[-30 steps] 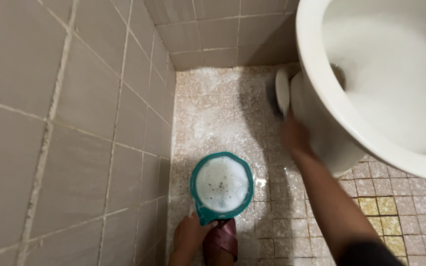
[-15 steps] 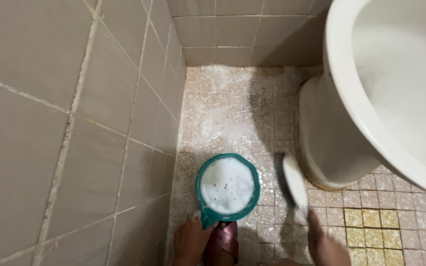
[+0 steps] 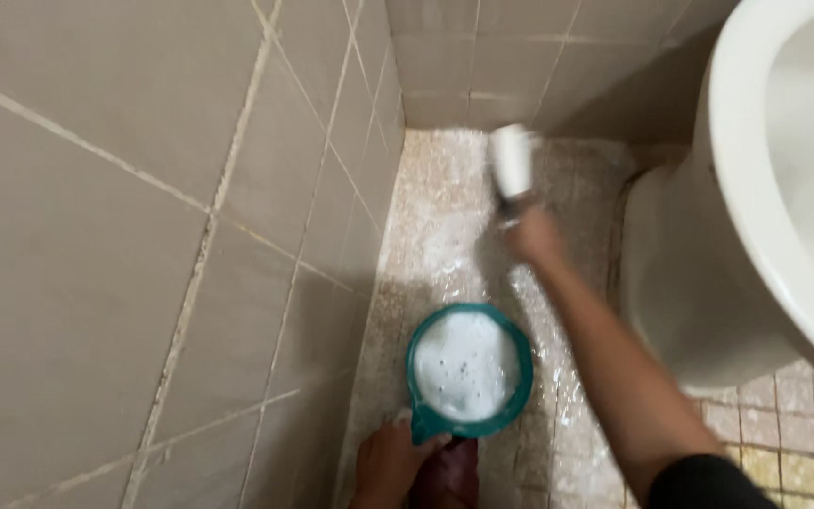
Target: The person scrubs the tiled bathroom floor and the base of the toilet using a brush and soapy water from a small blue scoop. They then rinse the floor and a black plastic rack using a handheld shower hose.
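Where the left hand (image 3: 390, 464) grips: foam-filled teal dipper (image 3: 469, 372).

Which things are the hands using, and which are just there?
In use:
- white scrub brush, held in the right hand
- teal jug of soapy water, its handle in the left hand
- wet, soapy floor tiles

Just there:
- white toilet
- tiled wall

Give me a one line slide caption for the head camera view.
Right hand holds a white brush over the wet mosaic floor; left hand grips a teal jug.
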